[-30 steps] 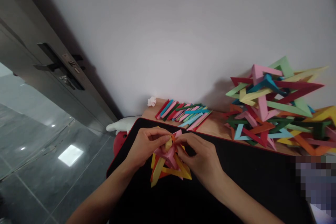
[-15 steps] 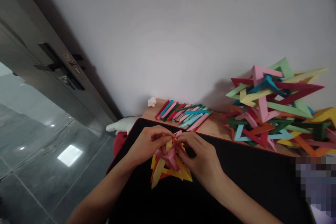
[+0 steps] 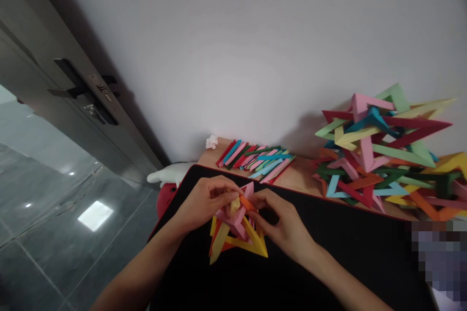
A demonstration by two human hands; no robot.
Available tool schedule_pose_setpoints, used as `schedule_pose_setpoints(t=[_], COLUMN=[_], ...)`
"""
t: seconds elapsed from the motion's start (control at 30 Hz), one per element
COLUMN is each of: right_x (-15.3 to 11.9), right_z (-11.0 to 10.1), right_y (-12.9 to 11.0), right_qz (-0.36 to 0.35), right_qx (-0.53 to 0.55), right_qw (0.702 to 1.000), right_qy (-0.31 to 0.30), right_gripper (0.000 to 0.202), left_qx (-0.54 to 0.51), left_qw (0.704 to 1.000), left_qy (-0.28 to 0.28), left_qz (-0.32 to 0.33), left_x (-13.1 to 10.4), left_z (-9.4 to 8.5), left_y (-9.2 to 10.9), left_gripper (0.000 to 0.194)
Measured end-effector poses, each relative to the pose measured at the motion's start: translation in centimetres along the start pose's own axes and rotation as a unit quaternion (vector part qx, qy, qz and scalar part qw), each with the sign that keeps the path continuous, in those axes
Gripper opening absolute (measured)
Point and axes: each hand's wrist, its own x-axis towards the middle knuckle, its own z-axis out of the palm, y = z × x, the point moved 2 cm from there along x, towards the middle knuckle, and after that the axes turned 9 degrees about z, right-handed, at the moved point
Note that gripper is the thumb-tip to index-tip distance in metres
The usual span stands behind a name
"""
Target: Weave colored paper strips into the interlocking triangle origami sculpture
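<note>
Over the black mat (image 3: 328, 252) a folded-paper star (image 3: 238, 245) in yellow, pink, orange and red is between my two hands. My left hand (image 3: 209, 201) pinches a pale yellow strip of it at the upper left, thumb against fingers. On the other side, my right hand (image 3: 280, 214) has its thumb and fingertips closed on an orange paper strip (image 3: 248, 204) beside that yellow piece. A pink point of the star rises between the hands. My fingers hide part of the star's upper half.
Folded paper strips (image 3: 255, 158) in several colours lie along the wooden tabletop (image 3: 301, 175) near the wall. Finished paper stars (image 3: 379, 131) are stacked at the right. Crumpled white paper (image 3: 211, 142) sits at the back. A door (image 3: 83, 82) stands at left.
My right hand has shifted slightly right and down, and its fingers have opened up around the orange strip, which now shows more. My left hand has barely moved.
</note>
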Motion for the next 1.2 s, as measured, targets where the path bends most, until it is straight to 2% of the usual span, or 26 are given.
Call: schedule_pose_setpoints(t=[0.17,0.33,0.5,0.7,0.83,1.07,1.2], right_x=[-0.5,-1.0,-1.8,-2.2,-2.0,-1.0,-0.2], right_z=[0.8,1.6,2.0,2.3,2.2,0.6,0.1], right_y=[-0.3,-1.5,-2.4,-2.5,-2.5,-2.9,-3.0], right_qz=[-0.027,0.0,0.023,0.036,0.019,0.0,-0.001], right_qx=[0.094,0.179,0.2,0.204,0.179,0.043,0.112], right_qw=[0.994,0.979,0.971,0.968,0.971,0.988,0.989], right_qy=[0.043,0.093,0.127,0.141,0.156,0.147,0.092], right_gripper=[0.018,0.014,0.017,0.016,0.019,0.017,0.013], left_qx=[0.006,-0.008,-0.004,-0.006,-0.01,-0.059,-0.11], left_qw=[1.0,1.0,0.999,0.999,0.999,0.996,0.992], left_qy=[-0.023,0.009,0.025,0.025,0.032,0.058,0.055], left_qz=[0.015,0.028,0.038,0.037,0.034,0.013,-0.013], left_x=[-0.8,-2.0,-2.9,-3.1,-3.1,-2.7,-2.2], left_z=[-0.2,-0.1,0.3,0.6,0.7,0.9,1.1], left_y=[0.4,1.0,1.2,1.4,1.2,0.9,0.3], left_gripper=[0.015,0.01,0.005,0.007,0.01,0.012,0.009])
